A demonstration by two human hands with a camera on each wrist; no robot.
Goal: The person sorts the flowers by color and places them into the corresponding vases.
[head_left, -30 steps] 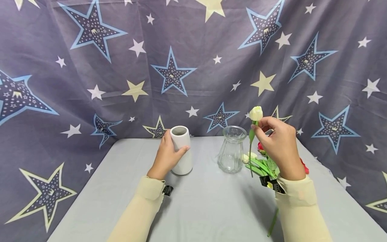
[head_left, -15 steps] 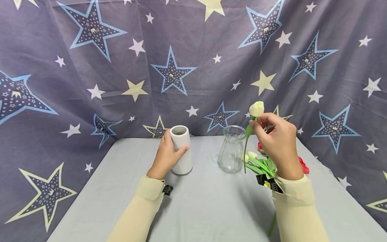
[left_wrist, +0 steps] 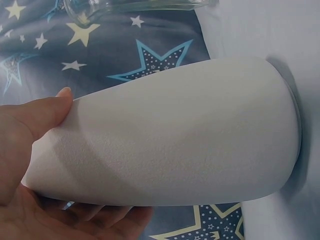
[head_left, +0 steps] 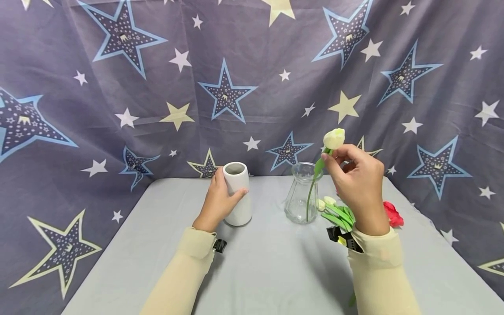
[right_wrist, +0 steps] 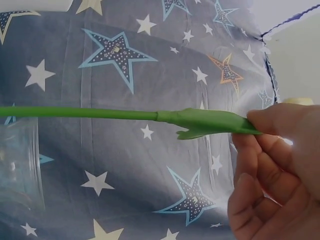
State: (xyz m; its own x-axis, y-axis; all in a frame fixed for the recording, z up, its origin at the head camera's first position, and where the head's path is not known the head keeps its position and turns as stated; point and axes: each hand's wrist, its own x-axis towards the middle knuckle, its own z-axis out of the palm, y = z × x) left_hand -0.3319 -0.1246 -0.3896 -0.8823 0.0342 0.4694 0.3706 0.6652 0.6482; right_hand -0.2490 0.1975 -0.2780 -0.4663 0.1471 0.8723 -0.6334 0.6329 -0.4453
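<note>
A white cylindrical vase (head_left: pixel 239 212) stands upright on the table; my left hand (head_left: pixel 215 199) grips it near the top. The left wrist view has the thumb on one side of the vase (left_wrist: pixel 175 135) and fingers on the other. My right hand (head_left: pixel 356 188) pinches a white tulip (head_left: pixel 334 139) just below its bloom, stem hanging down and slanting left. In the head view, that stem overlaps the clear glass vase (head_left: pixel 293 203). From the right wrist, the green stem (right_wrist: pixel 90 113) runs alongside the glass vase (right_wrist: pixel 20 165), close to its rim.
More white tulips (head_left: pixel 329 201) with green leaves lie right of the glass vase, partly hidden by my right arm. A red flower (head_left: pixel 392 214) lies farther right. Behind the grey-covered table (head_left: pixel 271 271) hangs a star-patterned curtain (head_left: pixel 252 87).
My right hand has shifted left and slightly up with the tulip, and the stem has tilted, its lower end swinging left across the glass vase. My left hand keeps its hold on the white vase.
</note>
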